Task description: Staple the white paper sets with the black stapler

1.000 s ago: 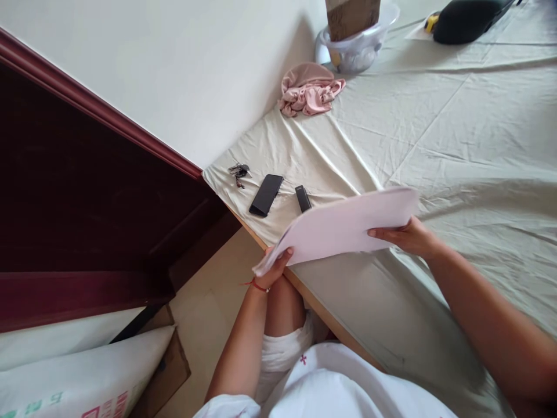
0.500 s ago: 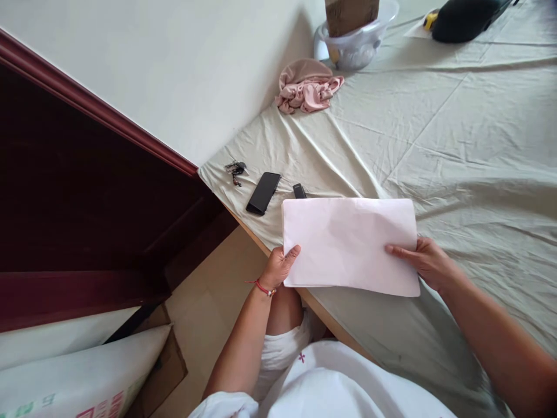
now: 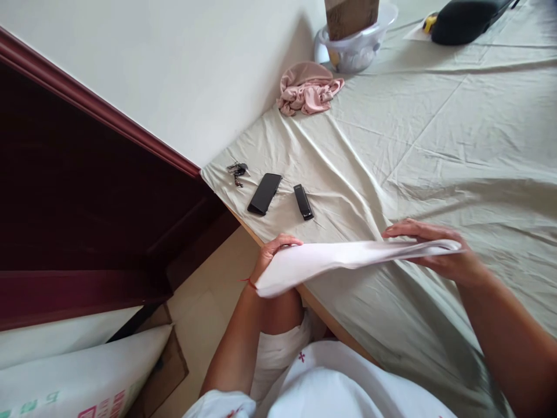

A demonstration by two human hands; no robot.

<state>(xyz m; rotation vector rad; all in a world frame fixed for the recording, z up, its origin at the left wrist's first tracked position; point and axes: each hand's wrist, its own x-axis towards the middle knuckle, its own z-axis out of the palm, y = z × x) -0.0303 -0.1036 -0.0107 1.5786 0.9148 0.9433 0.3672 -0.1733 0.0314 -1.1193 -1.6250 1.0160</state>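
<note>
A stack of white paper (image 3: 339,255) is held up over the table's front edge, tilted so that it shows mostly edge-on. My left hand (image 3: 276,251) grips its left end, fingers over the top edge and the thumb hidden behind the sheets. Around the right end, which looks bent over on itself, my right hand (image 3: 439,247) is closed, with fingers along the far side. Just beyond the paper lies a black stapler (image 3: 303,202). A black phone (image 3: 265,194) rests to the left of it.
Keys (image 3: 238,170) lie near the table corner by the wall. Farther back are a crumpled pink cloth (image 3: 310,90), a clear plastic basin (image 3: 354,55) holding cardboard, and a dark case (image 3: 463,22). A pale wrinkled cloth (image 3: 435,145) covers the table. Sacks (image 3: 82,371) stand at lower left.
The paper has turned from lying face-up to nearly edge-on, its right end bent. My right hand has shifted right and rolled over. The whole stapler now shows.
</note>
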